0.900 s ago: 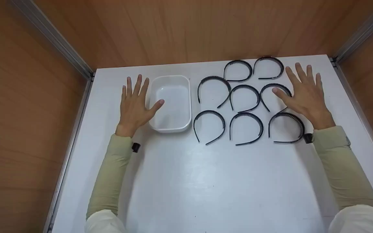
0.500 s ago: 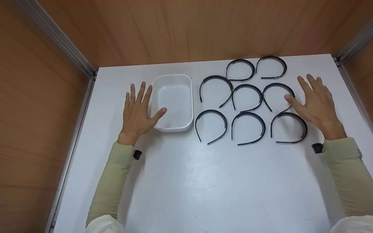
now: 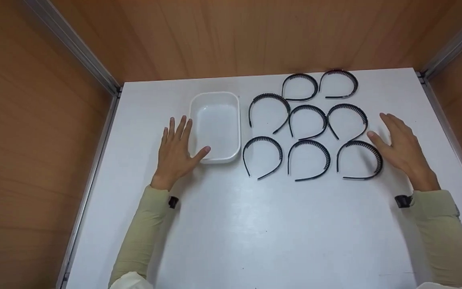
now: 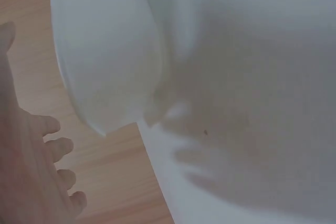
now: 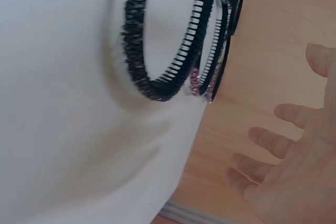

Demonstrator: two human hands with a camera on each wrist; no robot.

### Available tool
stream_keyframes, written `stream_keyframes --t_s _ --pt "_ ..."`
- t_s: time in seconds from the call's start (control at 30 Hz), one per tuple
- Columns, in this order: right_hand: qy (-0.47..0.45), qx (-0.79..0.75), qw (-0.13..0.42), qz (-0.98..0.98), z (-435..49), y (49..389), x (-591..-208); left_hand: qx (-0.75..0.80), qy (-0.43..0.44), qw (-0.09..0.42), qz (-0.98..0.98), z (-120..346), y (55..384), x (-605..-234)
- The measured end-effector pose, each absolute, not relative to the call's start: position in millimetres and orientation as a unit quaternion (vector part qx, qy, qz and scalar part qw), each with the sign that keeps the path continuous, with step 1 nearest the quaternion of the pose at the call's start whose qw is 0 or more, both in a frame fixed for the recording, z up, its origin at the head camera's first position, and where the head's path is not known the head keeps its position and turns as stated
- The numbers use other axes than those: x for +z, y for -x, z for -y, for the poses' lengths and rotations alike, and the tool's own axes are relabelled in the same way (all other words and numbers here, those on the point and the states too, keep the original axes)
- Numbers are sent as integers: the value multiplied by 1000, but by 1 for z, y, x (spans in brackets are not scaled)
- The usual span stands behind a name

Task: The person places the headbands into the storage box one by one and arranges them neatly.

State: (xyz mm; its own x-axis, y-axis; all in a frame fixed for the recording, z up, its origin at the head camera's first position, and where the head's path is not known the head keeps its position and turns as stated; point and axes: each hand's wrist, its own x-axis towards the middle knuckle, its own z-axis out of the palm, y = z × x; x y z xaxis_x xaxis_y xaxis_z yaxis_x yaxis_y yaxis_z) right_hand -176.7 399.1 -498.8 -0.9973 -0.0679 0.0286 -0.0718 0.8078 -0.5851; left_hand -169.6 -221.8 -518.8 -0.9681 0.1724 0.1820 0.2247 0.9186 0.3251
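Several black toothed headbands lie on the right part of the white table, among them a front-left one (image 3: 281, 154), a front-middle one (image 3: 327, 160) and a front-right one (image 3: 379, 160). Left of them stands a white rectangular tub (image 3: 239, 128) with nothing in it. My left hand (image 3: 175, 156), fingers spread and straight, hovers at the tub's left side, its thumb over the near left corner. My right hand (image 3: 405, 152) is held above the table just right of the front-right headband, holding nothing. In the right wrist view, a headband (image 5: 135, 30) shows dark glitter on its band.
Wooden panels enclose the table, with a back wall (image 3: 231, 40) right behind its far edge and side walls at left and right. Metal rails (image 3: 90, 52) run along the corners. Bare white tabletop (image 3: 263, 233) lies in front of the headbands and tub.
Both hands have drawn back toward the person. The right hand has also moved right, off the headbands, and turned somewhat sideways. The tub and headbands stay in place on the table.
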Motion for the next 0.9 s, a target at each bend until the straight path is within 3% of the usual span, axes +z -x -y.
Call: stream_keyframes --t_s 0.5,0.9 --pt "1 341 -23 940 -410 144 -525 -181 101 35 978 220 165 -543" --pt "56 335 -40 940 -417 134 -535 -207 93 36 973 220 164 -549"
